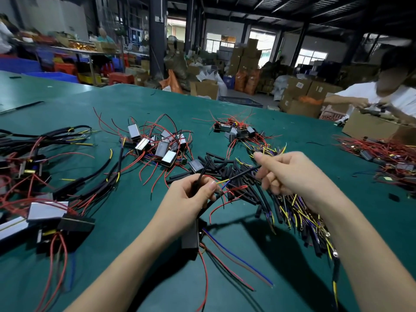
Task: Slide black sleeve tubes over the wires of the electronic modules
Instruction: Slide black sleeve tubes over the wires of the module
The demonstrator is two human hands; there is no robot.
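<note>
My left hand (pixel 191 194) grips a black sleeved wire bundle just above a black module (pixel 191 239) that hangs below it with red and blue wires trailing. A thin black tube (pixel 203 170) sticks up from that fist. My right hand (pixel 286 174) pinches a thin black sleeved wire (pixel 244 173) whose yellow and blue ends point toward the left hand. Loose black sleeve tubes (pixel 225 167) lie piled on the green table (pixel 135 221) behind both hands.
Silver-cased modules with red wires (pixel 157 145) lie heaped at centre left, another heap (pixel 238 131) at centre back. Sleeved assemblies (pixel 45 188) spread at left. Yellow and purple wires (pixel 299 212) lie under my right forearm. A person (pixel 387 95) works at a cardboard box (pixel 371 127) at right.
</note>
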